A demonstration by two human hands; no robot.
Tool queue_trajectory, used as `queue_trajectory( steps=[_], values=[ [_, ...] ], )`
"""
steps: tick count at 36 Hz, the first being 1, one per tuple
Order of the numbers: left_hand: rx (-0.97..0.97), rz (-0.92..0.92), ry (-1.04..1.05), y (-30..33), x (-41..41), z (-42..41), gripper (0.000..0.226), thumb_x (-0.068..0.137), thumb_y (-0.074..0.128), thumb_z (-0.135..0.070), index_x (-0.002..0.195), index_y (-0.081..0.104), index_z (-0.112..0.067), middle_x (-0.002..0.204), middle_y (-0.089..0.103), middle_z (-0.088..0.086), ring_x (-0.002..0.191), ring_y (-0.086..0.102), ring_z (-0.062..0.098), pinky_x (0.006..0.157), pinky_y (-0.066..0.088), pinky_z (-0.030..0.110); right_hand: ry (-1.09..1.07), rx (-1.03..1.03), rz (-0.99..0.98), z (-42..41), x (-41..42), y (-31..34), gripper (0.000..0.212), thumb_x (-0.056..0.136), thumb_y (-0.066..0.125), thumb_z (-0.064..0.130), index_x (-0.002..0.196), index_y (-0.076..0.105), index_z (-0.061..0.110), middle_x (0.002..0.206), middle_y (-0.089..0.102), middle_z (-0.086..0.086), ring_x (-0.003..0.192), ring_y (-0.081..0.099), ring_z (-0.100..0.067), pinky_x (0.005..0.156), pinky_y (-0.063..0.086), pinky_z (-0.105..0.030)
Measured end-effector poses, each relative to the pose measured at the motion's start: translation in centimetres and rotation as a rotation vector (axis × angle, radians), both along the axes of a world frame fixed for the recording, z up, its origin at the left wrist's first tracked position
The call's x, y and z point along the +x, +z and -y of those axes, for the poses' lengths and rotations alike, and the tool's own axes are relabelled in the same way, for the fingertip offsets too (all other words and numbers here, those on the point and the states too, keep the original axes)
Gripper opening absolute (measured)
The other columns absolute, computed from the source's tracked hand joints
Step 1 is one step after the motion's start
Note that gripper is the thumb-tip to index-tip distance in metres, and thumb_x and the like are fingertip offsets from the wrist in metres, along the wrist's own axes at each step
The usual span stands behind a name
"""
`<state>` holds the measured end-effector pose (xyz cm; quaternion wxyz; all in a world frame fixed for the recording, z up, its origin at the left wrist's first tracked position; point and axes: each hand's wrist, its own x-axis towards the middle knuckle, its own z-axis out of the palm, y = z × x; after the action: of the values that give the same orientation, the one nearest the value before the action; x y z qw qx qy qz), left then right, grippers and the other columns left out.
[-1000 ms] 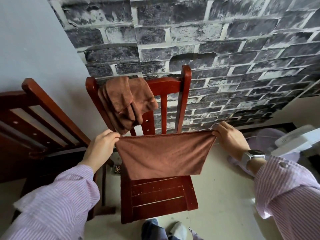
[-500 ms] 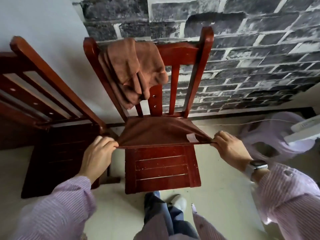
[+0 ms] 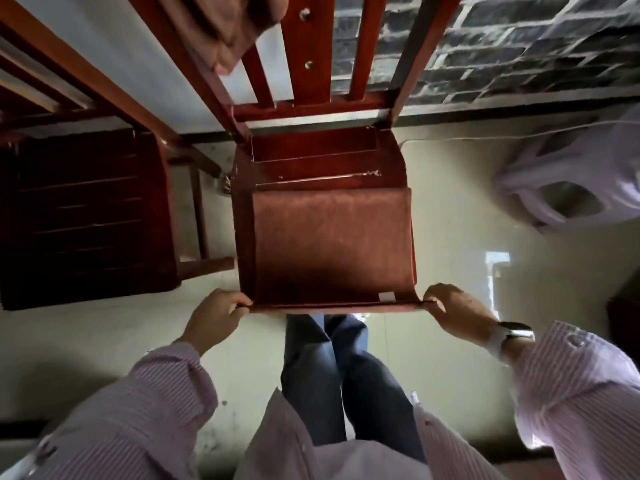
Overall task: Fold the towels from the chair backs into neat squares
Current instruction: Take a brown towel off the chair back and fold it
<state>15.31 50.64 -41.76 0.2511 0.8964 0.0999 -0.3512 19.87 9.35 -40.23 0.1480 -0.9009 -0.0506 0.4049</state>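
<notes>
A brown towel (image 3: 332, 244) lies spread over the seat of the red wooden chair (image 3: 311, 157), its far edge resting on the seat and its near edge held level at the seat's front. My left hand (image 3: 214, 318) pinches the near left corner. My right hand (image 3: 457, 315) pinches the near right corner, next to a small white label. A second brown towel (image 3: 239, 26) hangs bunched over the chair back at the top of the view, partly cut off.
A second dark red chair (image 3: 83, 216) stands at the left, close beside the first. A pale fabric-covered fan (image 3: 571, 188) sits on the floor at the right, with a thin cord along the wall. My legs are right at the seat's front edge.
The towel, held up hanging a second ago, has been lowered and laid flat over the seat. Both hands came down and toward me with its corners. My view tipped downward.
</notes>
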Motion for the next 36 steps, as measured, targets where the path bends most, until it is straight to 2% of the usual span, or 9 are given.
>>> queue_trajectory(
  steps=[4, 7, 10, 13, 19, 23, 26, 32, 36],
  values=[
    [-0.119, -0.009, 0.288, -0.4, 3.4, 0.4, 0.013, 0.084, 0.06, -0.002, 0.094, 0.068, -0.004, 0.094, 0.065, 0.008, 0.09, 0.057, 0.019, 0.075, 0.04, 0.019, -0.363, 0.131, 0.051, -1.1, 2.3, -0.9, 0.011, 0.086, 0.057, 0.01, 0.082, 0.056, 0.02, 0.082, 0.06, -0.004, 0.083, 0.06, -0.028, 0.076, 0.048, -0.034],
    [-0.265, 0.003, 0.497, -0.6, 6.4, 0.9, 0.011, 0.088, 0.056, -0.006, 0.096, 0.062, -0.01, 0.086, 0.06, 0.0, 0.082, 0.054, 0.01, 0.069, 0.038, 0.007, -0.637, 0.236, 0.097, -2.5, 5.3, -1.2, 0.004, 0.085, 0.059, 0.003, 0.089, 0.06, 0.003, 0.083, 0.058, -0.009, 0.077, 0.055, -0.021, 0.058, 0.041, -0.01],
    [-0.342, 0.033, 0.651, -1.9, 9.3, 1.2, 0.01, 0.091, 0.053, -0.014, 0.1, 0.058, -0.014, 0.086, 0.059, -0.006, 0.083, 0.055, 0.009, 0.078, 0.043, 0.019, -0.843, 0.306, 0.17, -3.5, 8.4, -2.3, 0.007, 0.084, 0.059, 0.004, 0.091, 0.06, 0.006, 0.076, 0.055, -0.004, 0.063, 0.053, -0.004, 0.052, 0.038, -0.004],
    [-0.348, 0.048, 0.749, -3.9, 11.7, 1.1, 0.011, 0.092, 0.052, -0.021, 0.101, 0.057, -0.017, 0.1, 0.06, 0.005, 0.098, 0.057, 0.021, 0.09, 0.045, 0.036, -0.981, 0.368, 0.197, -4.4, 11.0, -3.9, 0.01, 0.083, 0.059, 0.003, 0.092, 0.059, 0.008, 0.074, 0.056, 0.0, 0.077, 0.054, -0.019, 0.067, 0.044, -0.022],
    [-0.274, 0.116, 0.756, -7.7, 15.5, 1.0, 0.02, 0.095, 0.046, -0.02, 0.108, 0.06, -0.015, 0.106, 0.059, 0.005, 0.107, 0.056, 0.022, 0.097, 0.044, 0.038, -1.004, 0.287, 0.278, -5.4, 14.7, -8.1, 0.023, 0.085, 0.055, 0.01, 0.106, 0.061, 0.003, 0.094, 0.058, -0.006, 0.085, 0.054, -0.017, 0.062, 0.044, -0.016],
    [-0.197, 0.181, 0.691, -9.4, 17.0, 1.0, 0.023, 0.095, 0.044, -0.021, 0.109, 0.06, -0.012, 0.109, 0.061, 0.009, 0.098, 0.055, 0.017, 0.09, 0.044, 0.032, -1.033, 0.258, 0.285, -5.9, 16.0, -10.2, 0.023, 0.087, 0.053, 0.01, 0.108, 0.06, 0.004, 0.094, 0.057, -0.005, 0.086, 0.052, -0.015, 0.059, 0.041, -0.009],
    [-0.149, 0.225, 0.606, -10.3, 17.7, 1.2, 0.025, 0.095, 0.044, -0.019, 0.111, 0.059, -0.007, 0.106, 0.06, 0.008, 0.097, 0.054, 0.016, 0.085, 0.042, 0.026, -1.048, 0.216, 0.274, -6.0, 16.7, -11.5, 0.024, 0.086, 0.052, 0.011, 0.108, 0.06, 0.004, 0.094, 0.057, -0.006, 0.086, 0.053, -0.017, 0.062, 0.041, -0.017],
    [-0.057, 0.291, 0.527, -11.2, 17.8, 1.2, 0.026, 0.094, 0.047, -0.019, 0.108, 0.06, -0.003, 0.107, 0.063, 0.017, 0.101, 0.058, 0.027, 0.084, 0.044, 0.029, -1.036, 0.152, 0.239, -6.2, 17.1, -12.4, 0.026, 0.088, 0.051, 0.015, 0.11, 0.058, 0.004, 0.097, 0.059, -0.009, 0.087, 0.055, -0.02, 0.071, 0.046, -0.029],
    [0.001, 0.302, 0.501, -11.6, 18.3, 1.6, 0.028, 0.094, 0.048, -0.021, 0.11, 0.059, -0.001, 0.109, 0.062, 0.017, 0.103, 0.057, 0.028, 0.086, 0.043, 0.032, -1.017, 0.103, 0.255, -6.3, 17.5, -12.5, 0.027, 0.089, 0.05, 0.015, 0.112, 0.057, 0.003, 0.109, 0.061, -0.013, 0.097, 0.057, -0.024, 0.075, 0.041, -0.023]
  ],
)
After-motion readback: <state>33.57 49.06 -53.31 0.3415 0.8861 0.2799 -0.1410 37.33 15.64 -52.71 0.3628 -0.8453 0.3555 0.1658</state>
